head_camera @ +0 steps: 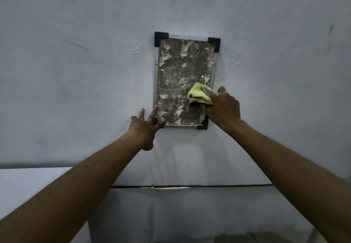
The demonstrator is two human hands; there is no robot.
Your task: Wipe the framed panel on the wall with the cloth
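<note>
Both bare forearms (76, 195) reach up from the lower edge toward the wall (76, 72). Fingers of the right hand (224, 108) are curled around a bunched yellow-green cloth (199, 94) and press it on the lower right part of the framed panel (180, 68). Fingers (154, 112) of the left hand (145, 129) are straight and spread wide, touching the wall and the panel's lower left corner. The panel (grey, with pale blotches) hangs upright, with 4 black corner pieces (161, 37).

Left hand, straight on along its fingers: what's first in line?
Probably the left edge of the framed panel: the left hand points up along it, fingertips seemingly on the wall; depth unclear.
</note>
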